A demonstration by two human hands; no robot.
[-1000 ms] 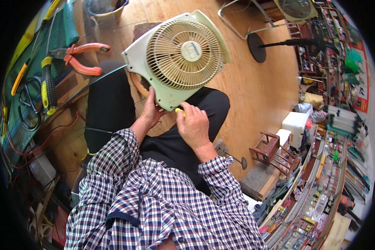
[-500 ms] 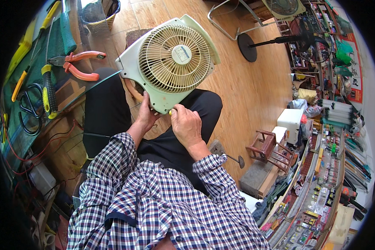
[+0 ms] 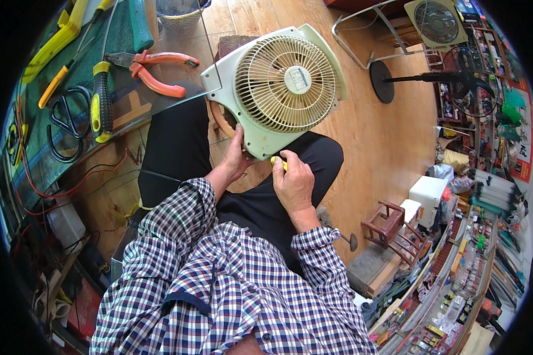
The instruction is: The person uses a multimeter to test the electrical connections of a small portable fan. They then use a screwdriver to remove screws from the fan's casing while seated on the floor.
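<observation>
A pale green box fan [image 3: 269,139] with a round cream grille [image 3: 260,89] rests tilted between my knees. My left hand [image 3: 236,158] is closed round its lower edge, thumb on top and fingers underneath. At the nearest corner of the casing, my right hand [image 3: 296,184] pinches a yellow screwdriver [image 3: 279,164]; only part of its handle shows, and its tip is hidden. Small dark screw holes dot the casing near both hands.
On the glass-topped bench [image 3: 177,105] at left lie red-handled pliers [image 3: 154,71], a yellow-and-black screwdriver [image 3: 102,106] and black-handled scissors [image 3: 70,121]. A stand fan's round base [image 3: 382,83] and a small wooden stool [image 3: 385,223] stand at right, before crowded shelves.
The whole view has shifted, so everything appears further right. My right fingers have changed their pose on the screwdriver, showing more of its yellow handle. My left hand keeps its grip on the fan.
</observation>
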